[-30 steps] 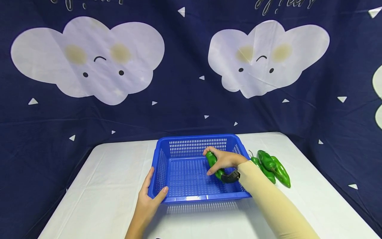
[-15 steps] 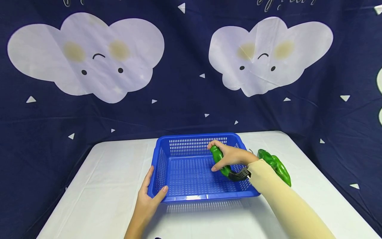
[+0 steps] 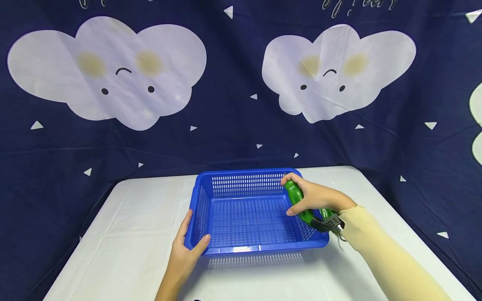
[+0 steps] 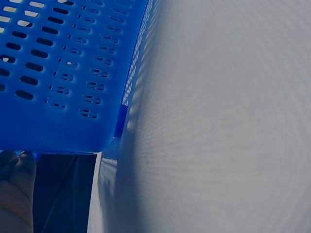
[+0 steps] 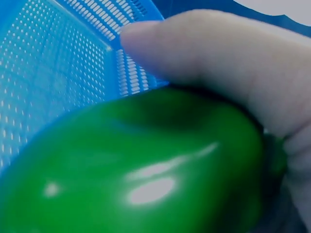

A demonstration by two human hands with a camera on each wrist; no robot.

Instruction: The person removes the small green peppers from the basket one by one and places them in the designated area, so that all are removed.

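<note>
Over the right rim of the blue plastic basket (image 3: 244, 249), my right hand (image 3: 316, 196) holds a shiny green pepper (image 3: 294, 193), with fingers at its stem end and thumb along its near side. In the right wrist view the pepper (image 5: 141, 170) fills the lower part, below the thumb. At the basket's near left corner, my left hand (image 3: 184, 255) grips the rim, thumb on the front edge and fingers along the left side. Only some fingers (image 4: 18, 194) show in the left wrist view, against the basket. Another green pepper (image 3: 326, 213) is mostly hidden behind my right wrist.
A white-covered table (image 3: 124, 234) carries the basket, with perforated walls and floor. A dark blue curtain (image 3: 233, 138) with cloud prints hangs right behind the table. A dark strap device (image 3: 327, 223) sits at my right wrist.
My right hand has moved right with the pepper, from inside the basket to above its right rim. The sleeve and wrist now cover most of the other peppers. My left hand stays put.
</note>
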